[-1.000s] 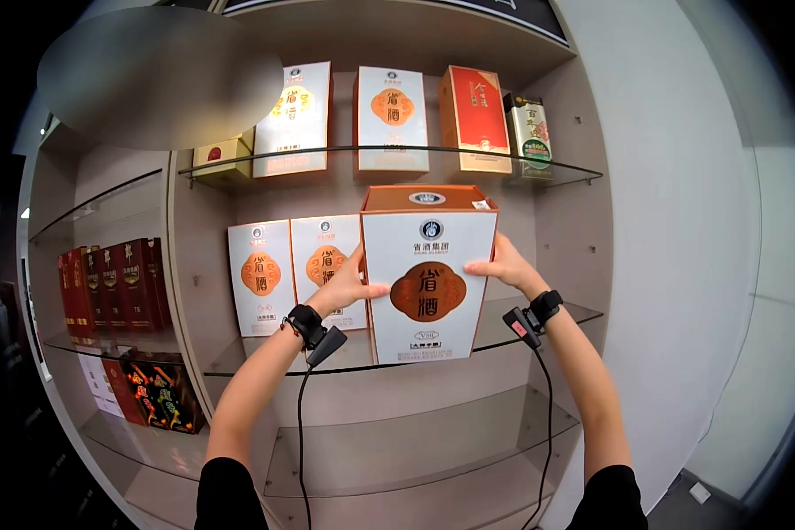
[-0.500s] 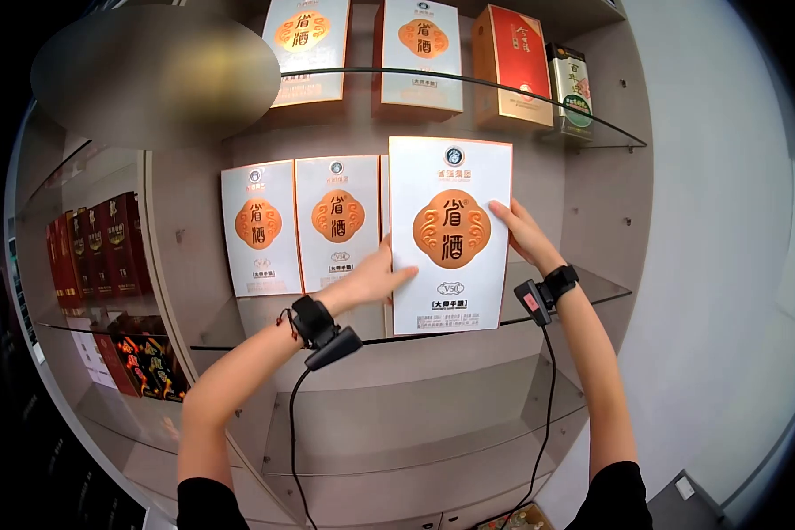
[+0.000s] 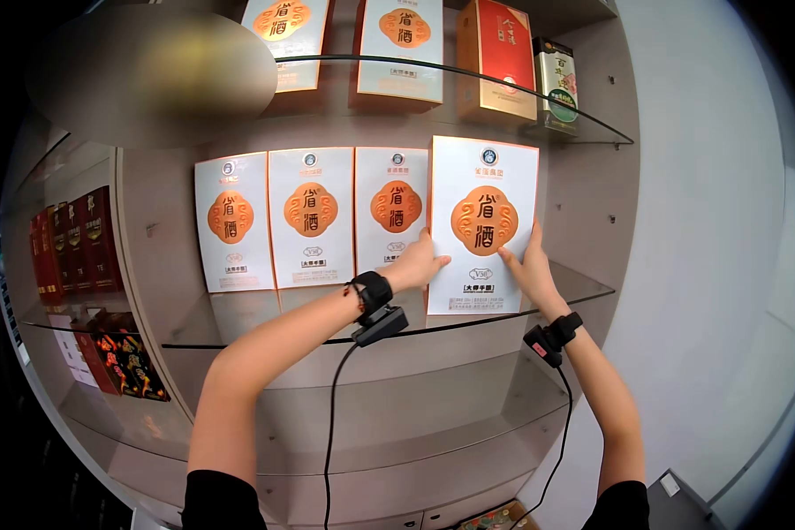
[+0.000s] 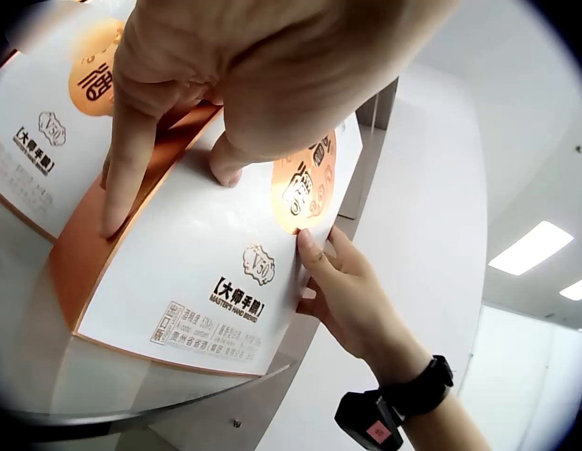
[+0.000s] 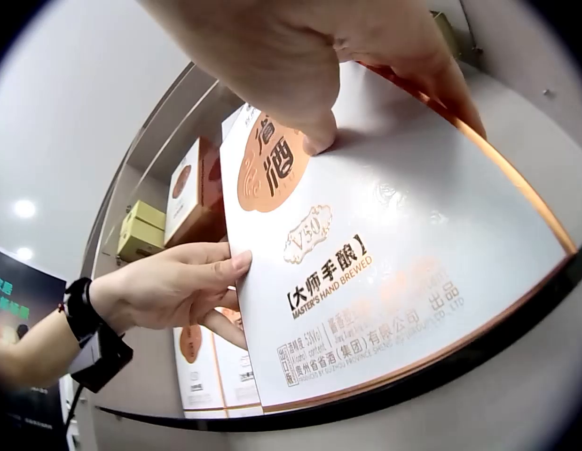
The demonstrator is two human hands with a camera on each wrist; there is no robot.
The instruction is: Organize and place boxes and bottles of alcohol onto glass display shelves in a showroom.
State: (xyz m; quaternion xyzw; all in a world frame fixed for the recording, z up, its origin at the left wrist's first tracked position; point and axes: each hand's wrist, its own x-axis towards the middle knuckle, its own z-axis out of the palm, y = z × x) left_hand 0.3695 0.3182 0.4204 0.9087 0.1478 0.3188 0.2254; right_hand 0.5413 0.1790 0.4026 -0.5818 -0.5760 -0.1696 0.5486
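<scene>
A white liquor box [image 3: 484,296] with an orange emblem stands upright at the right end of the shelf row, its lower edge close to the glass front. My left hand [image 3: 418,262] grips its left edge, thumb on the white front and fingers along the orange side [image 4: 84,268]. On the opposite edge, my right hand [image 3: 532,272] holds it with the thumb on the front near the emblem; its other fingers wrap around the side, partly hidden. Both wrist views show the box [image 5: 394,272] between the two hands.
Three matching boxes [image 3: 312,265] line the same glass shelf [image 3: 309,305] to the left. Overhead, another glass shelf [image 3: 583,128] carries white boxes, a red box [image 3: 503,53] and a green-and-white box [image 3: 556,84]. The cabinet's side wall [image 3: 587,212] rises at the right. Cables hang from both wrists.
Both hands have brought the box in toward the shelf and rightward, lining it up beside the others. Its tilted orange top is no longer visible, and a third box shows to its left.
</scene>
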